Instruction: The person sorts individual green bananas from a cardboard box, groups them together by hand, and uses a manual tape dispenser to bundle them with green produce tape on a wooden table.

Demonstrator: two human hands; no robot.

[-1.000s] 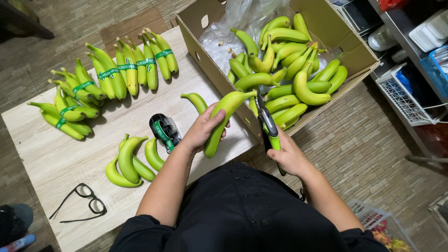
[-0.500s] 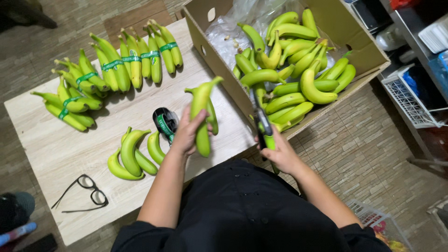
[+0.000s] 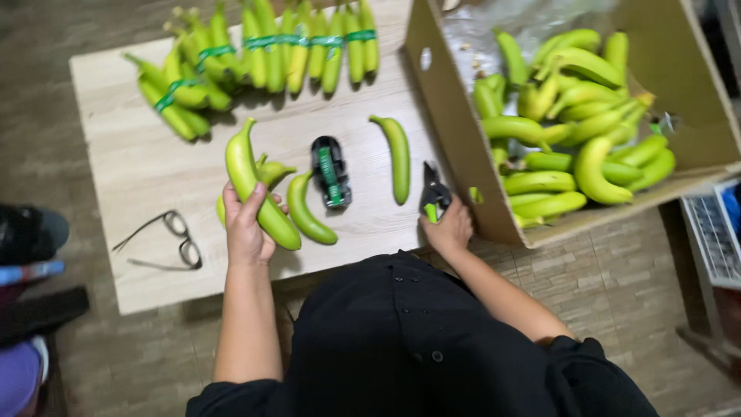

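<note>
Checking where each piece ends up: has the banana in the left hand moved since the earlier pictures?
Yes. The banana in the left hand has gone from beside the cardboard box, past the tape dispenser, to the loose bananas on the table's far side from the box.

On the worktop [image 3: 139,255], bundled bananas [image 3: 309,46] lie along the far edge; a tape dispenser [image 3: 330,171] sits mid-worktop, a single banana [image 3: 398,158] just right of it, loose bananas [image 3: 305,212] left, glasses [image 3: 166,241] at the near left; the box [image 3: 448,139] of bananas stands right
</note>
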